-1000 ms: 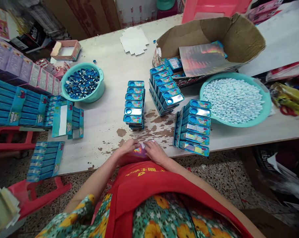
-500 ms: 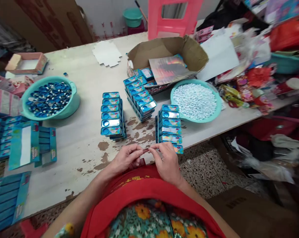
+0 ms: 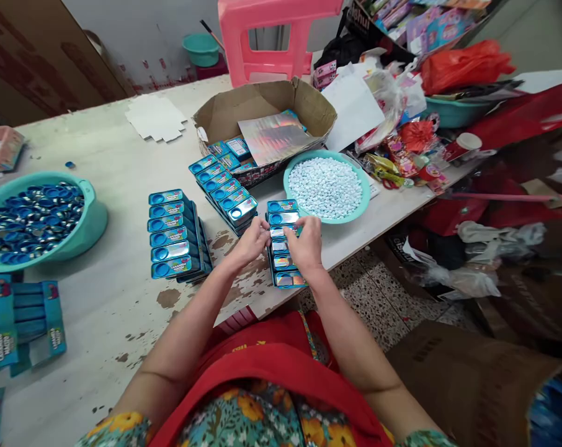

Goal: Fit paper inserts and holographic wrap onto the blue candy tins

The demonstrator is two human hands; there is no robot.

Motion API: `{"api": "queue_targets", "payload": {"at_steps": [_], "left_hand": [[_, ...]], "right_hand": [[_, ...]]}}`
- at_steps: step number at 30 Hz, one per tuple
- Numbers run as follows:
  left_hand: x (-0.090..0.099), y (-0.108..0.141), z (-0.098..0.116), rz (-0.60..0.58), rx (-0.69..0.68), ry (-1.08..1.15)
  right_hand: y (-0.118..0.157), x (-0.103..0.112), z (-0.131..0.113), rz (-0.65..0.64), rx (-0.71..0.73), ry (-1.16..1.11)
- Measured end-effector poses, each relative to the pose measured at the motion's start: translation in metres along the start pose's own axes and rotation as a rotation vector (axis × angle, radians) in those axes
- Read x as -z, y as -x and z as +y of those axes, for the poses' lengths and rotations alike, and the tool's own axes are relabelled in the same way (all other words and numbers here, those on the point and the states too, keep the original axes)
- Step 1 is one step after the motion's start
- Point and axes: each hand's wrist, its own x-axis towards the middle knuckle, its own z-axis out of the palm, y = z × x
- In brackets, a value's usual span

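My right hand (image 3: 307, 244) reaches over the right row of small blue tins (image 3: 285, 279), its thumb and fingers closed at the top of a tin in the middle of the row. Whether a small piece sits in that grip is hidden. Against the left side of the same row is my left hand (image 3: 253, 241), fingertips pinched together; anything between them is too small to make out. Two more rows of blue tins stand close by: the middle row (image 3: 223, 186), touching the open carton, and the left row (image 3: 170, 236).
A turquoise basin (image 3: 365, 195) of pale candies sits beyond the right row. Behind is an open cardboard carton (image 3: 220, 112) with tins and a shiny sheet. Another basin (image 3: 92, 226), full of blue metallic pieces, stands left. Packets and bags clutter the right, past the table edge.
Both hands have moved forward from the table's front edge, where they pinched a thin piece between them, to the right row of tins. The camera view has swung right.
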Motion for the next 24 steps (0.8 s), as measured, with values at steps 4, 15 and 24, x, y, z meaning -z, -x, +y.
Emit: {"api": "queue_targets", "payload": {"at_steps": [4,15,24], "left_hand": [[-0.024,0.001,-0.014,0.181,0.068,-0.199],[0.051,0.099,-0.034,-0.201,0.191,-0.386],[0.050,0.227,-0.122,-0.099,0.546,-0.489]], "right_hand": [[-0.003,-0.005,0.011,0.019,-0.066,-0.063],[0.053,0.021,-0.040,0.188,0.301,-0.238],[0.153,-0.083,-0.029,-1.013,0.589,-0.219]]}}
